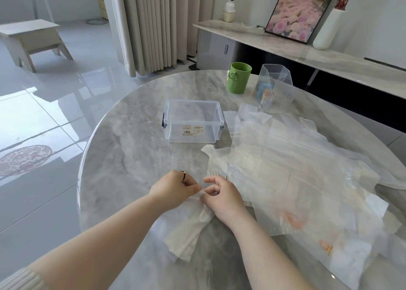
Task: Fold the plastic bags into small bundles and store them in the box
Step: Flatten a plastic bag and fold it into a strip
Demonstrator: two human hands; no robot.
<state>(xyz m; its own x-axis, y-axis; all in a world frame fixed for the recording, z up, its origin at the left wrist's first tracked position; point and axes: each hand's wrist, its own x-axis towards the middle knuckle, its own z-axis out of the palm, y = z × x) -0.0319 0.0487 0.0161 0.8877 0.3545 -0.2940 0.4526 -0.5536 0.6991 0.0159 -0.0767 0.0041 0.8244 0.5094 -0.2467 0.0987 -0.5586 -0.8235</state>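
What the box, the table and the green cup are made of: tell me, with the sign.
Box: clear rigid plastic, glossy; the table shows through its walls. Table: grey veined marble or a look-alike, polished; it mirrors light. Green cup: probably matte plastic; flat even colour, no glare.

tabletop [131, 157]: grey marble-look stone, polished, glossy, smooth.
box [193, 124] at 12 o'clock: clear hard plastic, glossy, paper label on front wall.
plastic bags [296, 168] at 3 o'clock: thin translucent whitish film, creased, faint sheen, some orange print.
cup [238, 78] at 1 o'clock: green plastic, matt.
holder [275, 89] just beside it: clear plastic, ribbed walls.
floor [44, 124] at 9 o'clock: pale tiles, mirror-gloss.
curtain [153, 25] at 11 o'clock: beige cloth, matt.
stool [33, 39] at 10 o'clock: pale wood, matt.
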